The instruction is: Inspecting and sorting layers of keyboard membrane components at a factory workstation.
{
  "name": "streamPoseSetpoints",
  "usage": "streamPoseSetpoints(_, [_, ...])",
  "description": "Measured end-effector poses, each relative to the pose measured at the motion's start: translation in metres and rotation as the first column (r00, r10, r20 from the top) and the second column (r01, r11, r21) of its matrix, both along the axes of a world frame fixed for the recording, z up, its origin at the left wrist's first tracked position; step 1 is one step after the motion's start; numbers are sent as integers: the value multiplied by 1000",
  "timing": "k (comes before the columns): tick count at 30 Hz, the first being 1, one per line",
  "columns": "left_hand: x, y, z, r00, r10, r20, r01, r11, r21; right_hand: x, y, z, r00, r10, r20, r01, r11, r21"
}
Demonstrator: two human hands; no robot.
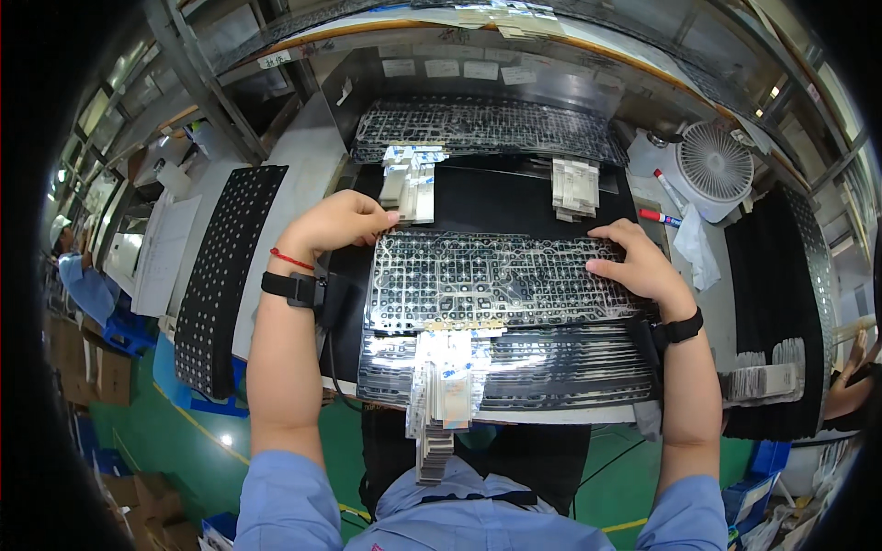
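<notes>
A clear flexible keyboard membrane sheet (496, 275) with a printed circuit pattern lies in front of me, on top of a fanned stack of similar sheets (551, 367). My left hand (349, 223) is at its far left corner, with thumb and fingertips pinched together there; the fingertips partly hide the corner. On the right end of the sheet rests my right hand (638, 262), thumb and index finger spread apart. Pale connector tails (450, 367) hang from the stack over the near edge of the table. Black straps with small devices circle both wrists.
Farther back lies another membrane stack (487, 129) with tails at left (411, 188) and right (576, 188). A white fan (715, 161), a red marker (659, 218) and a white cloth (696, 253) sit at right. Black dotted sheets (225, 275) lie at left. Other people work at both sides.
</notes>
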State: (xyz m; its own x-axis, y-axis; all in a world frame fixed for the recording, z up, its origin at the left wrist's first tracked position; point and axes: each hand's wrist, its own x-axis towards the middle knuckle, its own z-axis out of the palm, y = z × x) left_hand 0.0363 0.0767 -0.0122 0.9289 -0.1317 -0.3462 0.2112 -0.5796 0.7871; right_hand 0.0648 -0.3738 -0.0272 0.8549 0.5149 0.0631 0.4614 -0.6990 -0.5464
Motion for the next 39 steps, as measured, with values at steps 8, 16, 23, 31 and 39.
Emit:
streamPoseSetpoints(8, [-9,13,8,981,-183,69,181,983,28,-3,5,7,995,-35,95,18,984,176])
streamPoseSetpoints(16, [-10,20,16,971,-109,214,156,964,-217,2,2,7,987,-138,-78,156,933,324])
streamPoseSetpoints(23, [-19,-32,13,928,-196,316,360,684,-634,3,0,5,973,-198,-120,227,917,328])
streamPoseSetpoints(31, [-26,-44,7,920,-158,358,392,377,-839,13,-12,-5,934,-239,-265,325,875,358])
streamPoseSetpoints(39, [-27,-56,12,867,61,495,297,734,-611,10,-9,-3,949,-167,-267,266,879,396])
